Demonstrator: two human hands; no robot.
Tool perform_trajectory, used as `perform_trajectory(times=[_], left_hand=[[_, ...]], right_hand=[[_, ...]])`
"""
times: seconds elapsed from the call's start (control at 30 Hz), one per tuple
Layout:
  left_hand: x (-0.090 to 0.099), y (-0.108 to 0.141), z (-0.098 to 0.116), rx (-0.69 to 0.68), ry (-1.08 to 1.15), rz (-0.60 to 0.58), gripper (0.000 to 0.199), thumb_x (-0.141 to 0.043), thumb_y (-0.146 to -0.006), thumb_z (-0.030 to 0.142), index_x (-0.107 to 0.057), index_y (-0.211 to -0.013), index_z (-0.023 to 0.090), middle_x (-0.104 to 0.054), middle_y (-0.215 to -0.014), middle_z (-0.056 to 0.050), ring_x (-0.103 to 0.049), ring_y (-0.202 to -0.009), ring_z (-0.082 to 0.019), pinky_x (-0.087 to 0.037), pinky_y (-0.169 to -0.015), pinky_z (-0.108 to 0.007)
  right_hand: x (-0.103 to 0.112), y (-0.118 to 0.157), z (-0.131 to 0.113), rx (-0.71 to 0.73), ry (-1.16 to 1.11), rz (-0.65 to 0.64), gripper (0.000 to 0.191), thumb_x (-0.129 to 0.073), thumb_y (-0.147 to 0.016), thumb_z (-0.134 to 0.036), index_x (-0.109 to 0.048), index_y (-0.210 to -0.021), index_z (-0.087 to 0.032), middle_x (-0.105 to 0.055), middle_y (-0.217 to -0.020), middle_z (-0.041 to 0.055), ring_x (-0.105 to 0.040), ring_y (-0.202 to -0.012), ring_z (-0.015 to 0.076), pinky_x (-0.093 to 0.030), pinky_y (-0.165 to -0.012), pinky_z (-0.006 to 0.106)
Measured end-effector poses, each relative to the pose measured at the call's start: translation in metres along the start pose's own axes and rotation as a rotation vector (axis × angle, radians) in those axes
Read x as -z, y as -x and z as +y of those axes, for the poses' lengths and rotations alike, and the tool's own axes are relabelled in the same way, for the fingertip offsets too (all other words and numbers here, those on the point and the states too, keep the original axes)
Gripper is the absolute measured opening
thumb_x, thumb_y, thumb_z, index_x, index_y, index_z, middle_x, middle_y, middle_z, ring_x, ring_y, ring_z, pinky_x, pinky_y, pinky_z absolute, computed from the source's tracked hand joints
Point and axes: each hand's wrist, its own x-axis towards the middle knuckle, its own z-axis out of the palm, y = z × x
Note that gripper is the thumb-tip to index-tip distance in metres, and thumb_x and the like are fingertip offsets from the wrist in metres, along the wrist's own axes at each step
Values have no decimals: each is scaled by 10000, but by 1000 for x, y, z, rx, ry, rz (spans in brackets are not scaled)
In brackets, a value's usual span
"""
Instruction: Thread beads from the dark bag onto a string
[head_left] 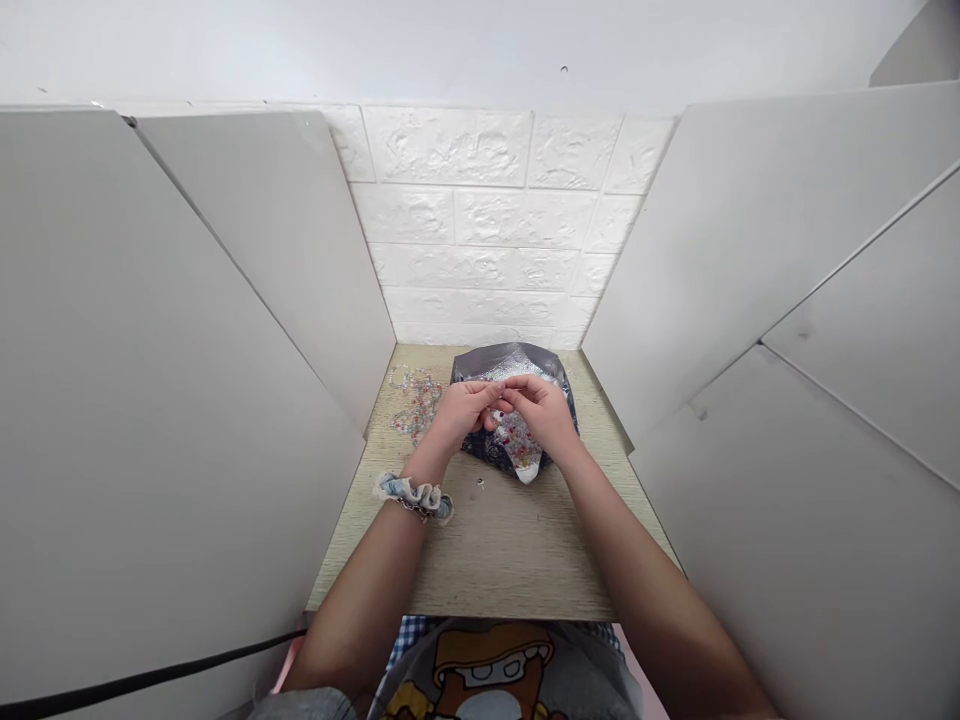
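Observation:
My left hand (465, 412) and my right hand (543, 408) meet over a dark blue bag (487, 452) with a silvery inside. The fingertips of both are pinched together; whatever lies between them is too small to make out. Under the hands, small red, white and yellowish beads (516, 436) show in a clear and white wrapping on the bag. To the left of my left hand lies a loose heap of beaded strands (414, 402) in mixed colours. A pale blue and white scrunchie (417, 497) circles my left wrist.
A wooden tabletop (517, 560) runs back to a white brick-patterned wall (487, 215). Grey-white panels (247, 300) close in both sides. Tiny bits (480, 484) lie in front of the bag. A black cable (165, 674) crosses the lower left.

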Motion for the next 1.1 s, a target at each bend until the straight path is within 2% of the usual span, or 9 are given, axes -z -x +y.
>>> perform_trajectory(times=[0.13, 0.3, 0.4, 0.53, 0.7, 0.93, 1.1], left_hand=[[2, 0, -1, -27, -19, -52, 379, -554, -679, 476, -624, -753, 111, -614, -631, -34, -300, -325, -6, -145, -355, -185], [2, -3, -3, -32, -30, -34, 372, -568, -661, 483, -612, -694, 115, -588, -589, -18, -311, -340, -12, -148, -360, -188], [2, -3, -2, -22, -77, -19, 368, -578, -650, 482, -612, -675, 117, -587, -588, -14, -322, -344, -16, -161, -360, -190], [2, -3, -1, -6, -172, 7, 380, -556, -668, 481, -631, -745, 117, -589, -583, -9, -340, -350, -23, -196, -369, -188], [3, -5, -3, 15, -220, 3, 371, -547, -679, 461, -629, -748, 106, -596, -595, -14, -351, -355, -25, -205, -374, -184], [3, -4, -1, -4, -227, -11, 382, -538, -687, 467, -630, -769, 106, -602, -625, -25, -359, -366, -26, -209, -374, -182], [5, -5, 0, -17, -212, 29, 351, -541, -697, 439, -630, -776, 109, -596, -638, -16, -326, -354, -17, -209, -364, -184]], right_hand=[[2, 1, -1, 44, 97, 35, 144, -583, -683, -288, -648, -750, -179, -646, -717, 23, -575, -672, 151, -444, -643, 275], [2, 5, -7, 252, 318, 104, 119, -544, -724, -240, -651, -733, -189, -633, -775, 23, -567, -746, 140, -428, -703, 259], [4, 5, -7, 302, 416, 109, 119, -527, -738, -231, -633, -705, -190, -618, -787, 24, -557, -765, 137, -418, -730, 257], [7, 1, -1, 329, 486, -9, 109, -478, -759, -185, -583, -728, -187, -585, -844, 30, -532, -782, 139, -407, -722, 259], [7, -2, 5, 346, 555, -91, 109, -410, -775, -143, -498, -728, -187, -524, -764, 23, -478, -744, 144, -378, -666, 256], [5, 0, 5, 349, 599, -78, 99, -356, -798, -169, -425, -730, -191, -478, -754, 26, -446, -729, 153, -361, -647, 267], [9, 1, 0, 320, 550, -15, 78, -400, -793, -190, -475, -777, -192, -506, -773, 22, -478, -689, 143, -383, -631, 268]])
